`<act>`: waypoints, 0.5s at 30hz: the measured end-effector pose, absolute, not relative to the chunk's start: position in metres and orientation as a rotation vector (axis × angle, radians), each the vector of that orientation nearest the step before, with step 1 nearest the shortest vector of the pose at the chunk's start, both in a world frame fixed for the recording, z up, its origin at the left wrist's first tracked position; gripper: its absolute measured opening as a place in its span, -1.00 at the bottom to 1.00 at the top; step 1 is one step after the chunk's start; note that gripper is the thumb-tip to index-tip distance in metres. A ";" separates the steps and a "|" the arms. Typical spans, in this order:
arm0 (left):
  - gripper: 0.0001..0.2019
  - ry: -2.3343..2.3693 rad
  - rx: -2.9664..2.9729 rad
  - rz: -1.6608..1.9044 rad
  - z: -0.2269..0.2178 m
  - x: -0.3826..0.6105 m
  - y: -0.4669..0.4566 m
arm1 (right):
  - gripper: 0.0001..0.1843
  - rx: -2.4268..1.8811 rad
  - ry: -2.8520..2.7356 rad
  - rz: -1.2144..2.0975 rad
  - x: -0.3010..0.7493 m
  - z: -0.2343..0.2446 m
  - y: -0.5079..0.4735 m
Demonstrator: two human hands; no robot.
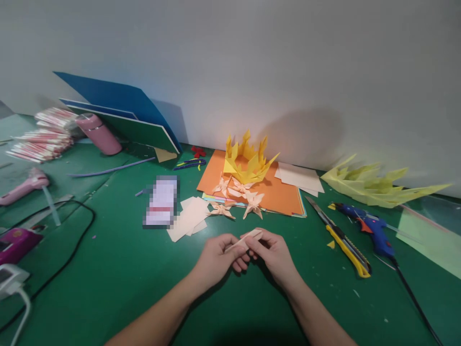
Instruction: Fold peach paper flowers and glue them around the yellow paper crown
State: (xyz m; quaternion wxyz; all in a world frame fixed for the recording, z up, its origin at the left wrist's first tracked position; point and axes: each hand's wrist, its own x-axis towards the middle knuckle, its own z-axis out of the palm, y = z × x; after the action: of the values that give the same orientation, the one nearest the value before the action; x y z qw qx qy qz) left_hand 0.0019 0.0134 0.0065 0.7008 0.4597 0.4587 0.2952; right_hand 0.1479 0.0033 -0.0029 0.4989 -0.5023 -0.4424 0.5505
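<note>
Between my two hands is a narrow folded strip of pale peach paper (252, 236), tilted up to the right. My left hand (219, 254) pinches its lower left end, thumb on top. My right hand (272, 250) grips the upper right part, thumb pressed on the paper. Some of the fingers underneath are hidden. Just beyond my hands lie several folded peach paper flowers (253, 204), partly on a stack of orange paper (288, 197). Flat peach paper pieces (192, 216) lie to the left of them.
A yellow folded-paper crown (248, 163) stands on the orange stack. At right are a yellow box cutter (342, 242), a blue glue gun (374, 230) and a pale yellow paper piece (378, 185). At left are a blurred-out phone-shaped object (162, 199), a pink bottle (99, 134) and a black cable (77, 245).
</note>
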 end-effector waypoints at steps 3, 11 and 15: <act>-0.60 1.004 1.013 0.656 0.006 0.001 0.014 | -0.69 -1.196 -1.042 1.337 0.147 -0.004 0.003; -0.69 0.881 1.087 0.671 0.007 -0.002 0.017 | -0.70 -1.192 -0.933 1.416 0.147 -0.003 0.003; -0.70 0.828 1.116 0.659 0.007 -0.004 0.017 | -0.73 -1.163 -0.919 1.398 0.150 -0.005 0.002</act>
State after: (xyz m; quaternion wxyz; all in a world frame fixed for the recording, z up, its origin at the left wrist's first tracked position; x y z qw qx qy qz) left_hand -0.0038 0.0174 0.0071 0.7186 0.5045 0.3745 0.2980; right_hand 0.1498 0.0016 -0.0052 0.5243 -0.4861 -0.3840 0.5843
